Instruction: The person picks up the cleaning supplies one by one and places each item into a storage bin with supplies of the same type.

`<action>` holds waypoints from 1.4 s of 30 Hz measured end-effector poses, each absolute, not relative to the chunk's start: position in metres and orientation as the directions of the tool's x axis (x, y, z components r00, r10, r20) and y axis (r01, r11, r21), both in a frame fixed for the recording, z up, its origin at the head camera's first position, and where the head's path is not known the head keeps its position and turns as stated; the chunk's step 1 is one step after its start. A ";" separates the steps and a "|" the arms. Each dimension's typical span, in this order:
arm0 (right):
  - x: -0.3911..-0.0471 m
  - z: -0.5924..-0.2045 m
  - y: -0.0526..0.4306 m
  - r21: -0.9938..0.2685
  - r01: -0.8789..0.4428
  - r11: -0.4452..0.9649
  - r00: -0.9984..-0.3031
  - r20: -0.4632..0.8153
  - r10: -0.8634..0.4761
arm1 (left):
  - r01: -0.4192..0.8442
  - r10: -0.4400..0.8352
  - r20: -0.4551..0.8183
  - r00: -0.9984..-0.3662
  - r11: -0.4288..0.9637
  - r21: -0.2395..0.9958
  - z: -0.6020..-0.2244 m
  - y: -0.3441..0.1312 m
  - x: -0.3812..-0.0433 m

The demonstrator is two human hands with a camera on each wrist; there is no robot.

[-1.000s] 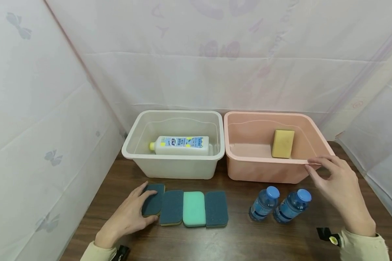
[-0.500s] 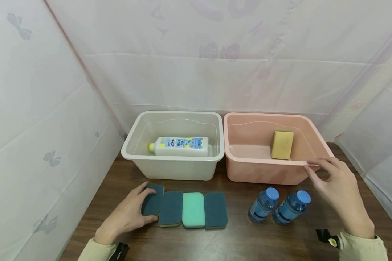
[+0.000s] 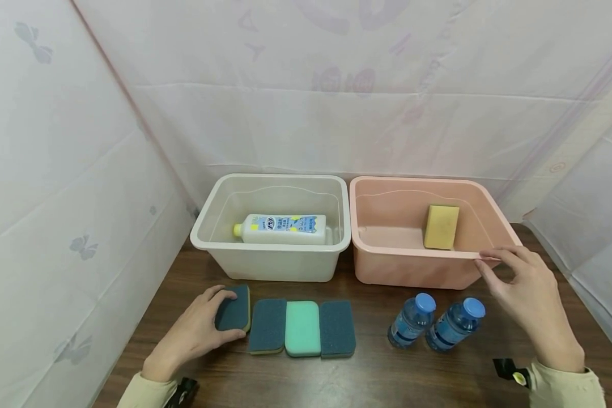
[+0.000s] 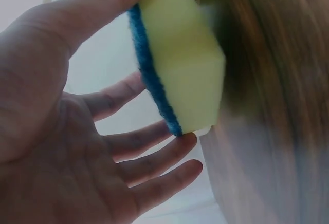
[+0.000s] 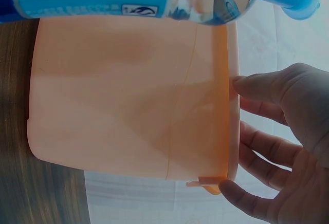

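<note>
My left hand (image 3: 191, 331) pinches a sponge (image 3: 233, 309) with a dark green scouring face, thumb on its near edge and fingers at the far edge. The left wrist view shows that sponge (image 4: 180, 54) tilted, its yellow foam side toward the wood. To its right lie two more dark-faced sponges (image 3: 268, 326) and a mint green sponge (image 3: 302, 328) in a row. My right hand (image 3: 532, 300) grips the front rim of the pink bin (image 3: 413, 269) near its right corner, thumb outside. A yellow sponge (image 3: 441, 226) leans inside that bin.
Left of the pink bin stands a white bin (image 3: 275, 263) with a white detergent bottle (image 3: 285, 229) lying in it. Two small blue-capped water bottles (image 3: 410, 323) stand before the pink bin. White sheeting (image 3: 306, 124) hangs behind the wooden table (image 3: 367, 379).
The leftmost sponge has shifted slightly left in my left hand, opening a gap to the sponge beside it, and its yellow edge now shows. My right hand has stayed on the bin rim.
</note>
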State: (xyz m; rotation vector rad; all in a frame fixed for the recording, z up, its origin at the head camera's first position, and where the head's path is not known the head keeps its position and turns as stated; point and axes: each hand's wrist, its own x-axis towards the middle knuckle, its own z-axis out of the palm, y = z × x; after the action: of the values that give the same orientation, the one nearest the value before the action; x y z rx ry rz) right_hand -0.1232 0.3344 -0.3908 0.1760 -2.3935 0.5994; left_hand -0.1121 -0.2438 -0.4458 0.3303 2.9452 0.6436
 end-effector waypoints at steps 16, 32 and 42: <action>-0.122 -0.391 0.334 -0.374 -0.279 0.885 -0.776 0.631 0.022 | 0.244 0.236 0.070 -0.969 0.879 0.409 -0.432 -0.244 -0.111; -0.124 -0.392 0.333 -0.387 -0.257 0.886 -0.774 0.631 0.052 | 0.271 0.256 0.092 -0.962 0.877 0.397 -0.410 -0.227 -0.112; -0.123 -0.391 0.332 -0.390 -0.251 0.886 -0.774 0.631 0.058 | 0.306 0.294 0.093 -0.951 0.868 0.391 -0.396 -0.212 -0.111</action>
State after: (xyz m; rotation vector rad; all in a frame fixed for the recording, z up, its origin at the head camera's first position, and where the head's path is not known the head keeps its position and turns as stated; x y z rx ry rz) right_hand -0.1229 0.3319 -0.3915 0.1382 -2.3844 0.6086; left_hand -0.1112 -0.2120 -0.3958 0.4921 3.0651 0.6496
